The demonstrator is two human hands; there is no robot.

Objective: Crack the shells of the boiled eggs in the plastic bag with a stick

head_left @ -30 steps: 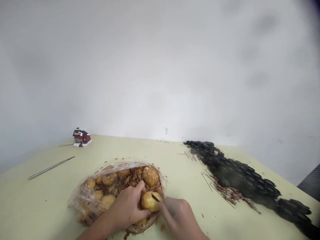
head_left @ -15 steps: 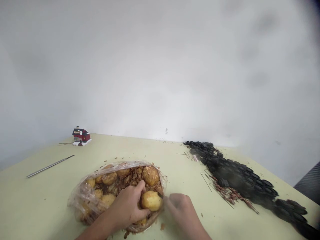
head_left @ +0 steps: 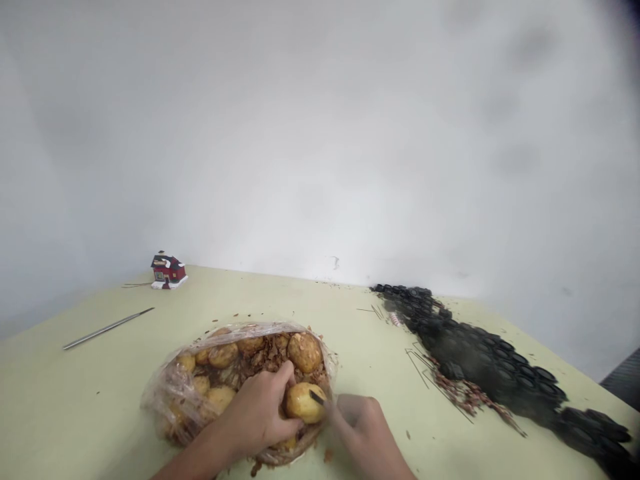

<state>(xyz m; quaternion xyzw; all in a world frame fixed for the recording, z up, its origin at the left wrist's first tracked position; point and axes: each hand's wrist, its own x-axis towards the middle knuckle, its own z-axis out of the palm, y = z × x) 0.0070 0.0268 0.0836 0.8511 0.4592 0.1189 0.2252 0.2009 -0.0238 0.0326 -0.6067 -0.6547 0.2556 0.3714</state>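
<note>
In the head view, my left hand (head_left: 260,410) is closed around a yellow potato (head_left: 303,405), thumb below it and fingers above. My right hand (head_left: 361,427) is closed, slightly blurred, just to the right. From its fingers a small dark blade (head_left: 317,398) reaches onto the potato's skin; its handle is hidden in the hand. Beneath the held potato lies a clear plastic bag (head_left: 163,393), its mouth open. Several more potatoes (head_left: 305,353) rest inside among brown peelings (head_left: 263,360).
A thin metal tool (head_left: 107,329) with a dark tip lies at left, near a small red model house (head_left: 169,272). Many black rings (head_left: 480,353) heap along the right side, with reddish scraps (head_left: 467,395) and thin wires (head_left: 423,367) beside them. A wall stands behind the table (head_left: 280,291).
The dark blade now shows across the potato's face, where before it was at the right edge. My right hand has shifted slightly. The whole view has moved a little.
</note>
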